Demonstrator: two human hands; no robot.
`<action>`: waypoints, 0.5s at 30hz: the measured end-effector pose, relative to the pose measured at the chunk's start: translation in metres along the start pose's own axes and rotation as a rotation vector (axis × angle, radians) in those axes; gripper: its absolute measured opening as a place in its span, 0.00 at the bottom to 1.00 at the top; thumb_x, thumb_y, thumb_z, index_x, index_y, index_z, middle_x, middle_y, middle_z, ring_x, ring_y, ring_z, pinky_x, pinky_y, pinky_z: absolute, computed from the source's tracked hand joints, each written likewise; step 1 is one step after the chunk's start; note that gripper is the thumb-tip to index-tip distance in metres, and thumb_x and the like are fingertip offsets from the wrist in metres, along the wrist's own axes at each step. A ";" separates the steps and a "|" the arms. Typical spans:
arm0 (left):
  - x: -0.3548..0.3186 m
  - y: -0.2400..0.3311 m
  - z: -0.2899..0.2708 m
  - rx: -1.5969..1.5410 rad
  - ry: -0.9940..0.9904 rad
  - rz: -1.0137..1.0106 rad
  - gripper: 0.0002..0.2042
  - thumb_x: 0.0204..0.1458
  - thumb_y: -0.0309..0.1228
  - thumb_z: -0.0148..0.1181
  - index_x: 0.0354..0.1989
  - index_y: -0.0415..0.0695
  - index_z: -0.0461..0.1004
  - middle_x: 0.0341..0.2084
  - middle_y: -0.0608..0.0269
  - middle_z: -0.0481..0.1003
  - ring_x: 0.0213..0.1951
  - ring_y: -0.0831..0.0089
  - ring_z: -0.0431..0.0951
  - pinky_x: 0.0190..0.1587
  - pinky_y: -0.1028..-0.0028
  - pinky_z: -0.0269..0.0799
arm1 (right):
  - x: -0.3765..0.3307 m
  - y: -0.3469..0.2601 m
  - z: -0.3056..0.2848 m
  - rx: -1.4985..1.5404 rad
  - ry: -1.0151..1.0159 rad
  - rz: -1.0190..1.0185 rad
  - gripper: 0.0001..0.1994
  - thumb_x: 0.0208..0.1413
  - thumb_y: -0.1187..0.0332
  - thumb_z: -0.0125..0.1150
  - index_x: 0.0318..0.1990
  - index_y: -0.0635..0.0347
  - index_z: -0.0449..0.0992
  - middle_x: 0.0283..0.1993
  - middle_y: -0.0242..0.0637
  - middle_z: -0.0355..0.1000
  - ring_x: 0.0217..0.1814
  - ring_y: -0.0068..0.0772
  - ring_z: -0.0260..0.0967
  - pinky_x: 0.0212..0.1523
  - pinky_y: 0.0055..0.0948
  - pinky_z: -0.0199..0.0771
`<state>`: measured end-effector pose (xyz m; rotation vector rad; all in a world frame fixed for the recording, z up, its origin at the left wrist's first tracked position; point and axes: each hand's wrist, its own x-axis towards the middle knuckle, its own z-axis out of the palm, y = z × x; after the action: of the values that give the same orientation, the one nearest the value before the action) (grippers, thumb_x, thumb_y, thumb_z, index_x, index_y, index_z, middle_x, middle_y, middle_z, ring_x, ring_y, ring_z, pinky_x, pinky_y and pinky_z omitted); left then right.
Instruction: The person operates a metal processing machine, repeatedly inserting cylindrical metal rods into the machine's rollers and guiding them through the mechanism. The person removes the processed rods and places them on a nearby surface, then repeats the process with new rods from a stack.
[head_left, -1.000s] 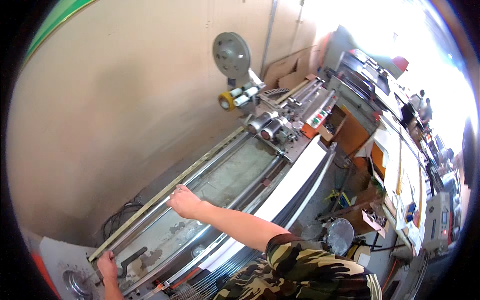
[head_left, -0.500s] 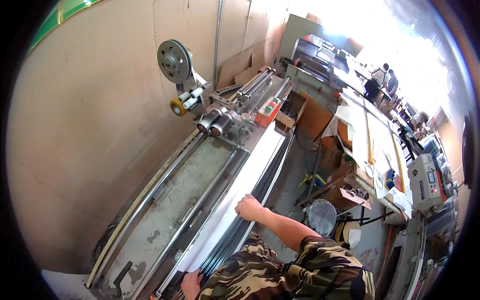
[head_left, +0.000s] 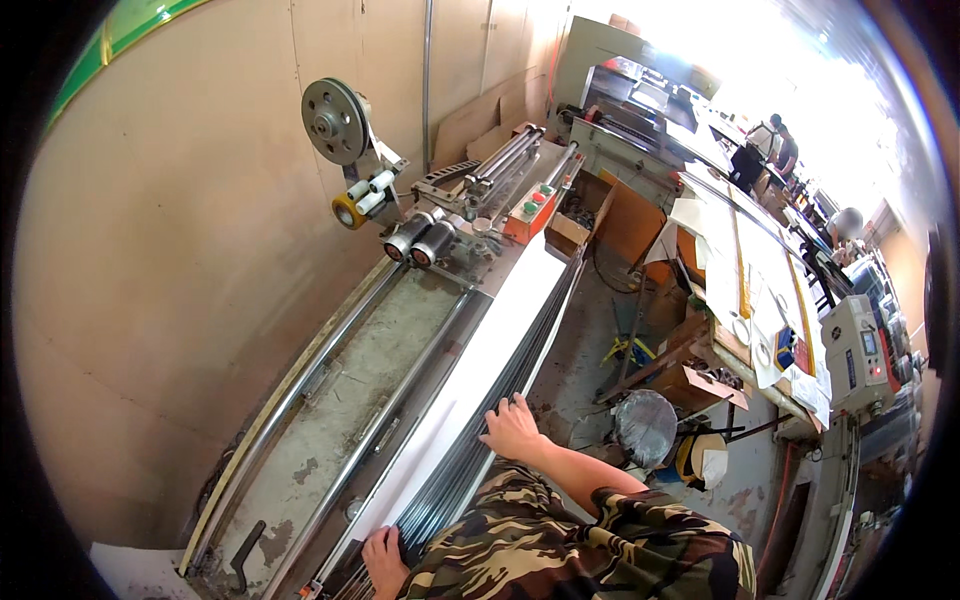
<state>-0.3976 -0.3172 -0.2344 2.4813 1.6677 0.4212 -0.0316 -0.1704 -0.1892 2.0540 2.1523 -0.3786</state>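
Observation:
A long white sheet strip (head_left: pixel 478 378) lies lengthwise on the machine bed, with a band of thin dark strips (head_left: pixel 462 464) along its near side. Over the dark strips, my right hand (head_left: pixel 512 430) rests with its fingers spread and slightly bent, holding nothing that I can see. Lower down, my left hand (head_left: pixel 385 562) lies at the near end of the white strip, fingertips on its edge beside the dark strips. Its fingers are apart, and nothing shows in its grasp.
Past the far end of the strip stand a carriage with two dark rollers (head_left: pixel 421 240), a grey pulley wheel (head_left: pixel 335 121) and an orange button box (head_left: pixel 531 213). A metal rail (head_left: pixel 293 383) runs along the wall side. To the right are a paper-covered table (head_left: pixel 735 265), cardboard boxes and other people.
My right hand has gone from a closed grip at the white strip to spread fingers over the dark strips, slightly right. My left hand has shifted up a little onto the strip's edge.

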 end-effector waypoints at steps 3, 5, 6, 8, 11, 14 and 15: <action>0.008 -0.003 -0.004 -0.102 -0.106 -0.031 0.25 0.51 0.34 0.58 0.59 0.40 0.71 0.53 0.47 0.73 0.56 0.46 0.71 0.58 0.52 0.66 | 0.007 0.000 0.003 0.076 0.054 -0.016 0.30 0.56 0.47 0.62 0.55 0.66 0.73 0.64 0.73 0.61 0.64 0.64 0.65 0.72 0.54 0.46; 0.016 0.005 -0.018 -0.135 -0.155 -0.048 0.28 0.48 0.37 0.62 0.59 0.40 0.71 0.53 0.46 0.73 0.56 0.45 0.71 0.59 0.52 0.65 | 0.012 0.006 0.001 0.187 0.065 -0.017 0.30 0.54 0.50 0.65 0.59 0.60 0.72 0.66 0.72 0.57 0.67 0.63 0.62 0.73 0.52 0.48; 0.023 0.009 -0.020 -0.153 -0.180 -0.055 0.30 0.46 0.39 0.65 0.59 0.41 0.71 0.53 0.45 0.72 0.57 0.44 0.70 0.60 0.52 0.65 | 0.015 0.011 0.006 0.206 0.097 -0.036 0.30 0.53 0.50 0.66 0.59 0.59 0.72 0.66 0.70 0.58 0.68 0.63 0.60 0.73 0.52 0.48; 0.020 0.009 -0.010 -0.168 -0.199 -0.122 0.35 0.43 0.44 0.69 0.60 0.39 0.70 0.55 0.42 0.71 0.58 0.41 0.68 0.61 0.51 0.63 | 0.018 0.011 0.002 0.251 0.130 -0.066 0.30 0.53 0.50 0.66 0.59 0.59 0.72 0.66 0.67 0.58 0.69 0.63 0.59 0.72 0.53 0.49; 0.029 0.018 -0.010 -0.134 -0.237 -0.146 0.37 0.44 0.47 0.71 0.60 0.37 0.70 0.56 0.39 0.70 0.59 0.40 0.67 0.62 0.52 0.62 | 0.010 0.023 0.000 0.264 0.157 -0.100 0.27 0.54 0.53 0.66 0.57 0.59 0.74 0.68 0.63 0.59 0.70 0.61 0.57 0.71 0.53 0.50; 0.046 0.038 -0.013 -0.116 -0.283 -0.168 0.37 0.44 0.48 0.72 0.59 0.35 0.70 0.56 0.38 0.69 0.59 0.40 0.67 0.62 0.52 0.62 | -0.001 0.048 0.000 0.285 0.112 -0.194 0.25 0.54 0.55 0.66 0.55 0.60 0.75 0.68 0.59 0.61 0.69 0.57 0.59 0.71 0.53 0.51; 0.057 0.051 -0.019 -0.151 -0.286 -0.200 0.40 0.43 0.49 0.73 0.59 0.33 0.68 0.56 0.36 0.69 0.59 0.39 0.66 0.63 0.51 0.61 | -0.003 0.058 0.000 0.306 0.091 -0.236 0.24 0.54 0.55 0.65 0.54 0.61 0.76 0.67 0.58 0.61 0.69 0.55 0.61 0.71 0.53 0.52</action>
<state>-0.3375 -0.2850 -0.1942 2.1251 1.6759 0.1534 0.0263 -0.1717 -0.1936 1.9972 2.5387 -0.6948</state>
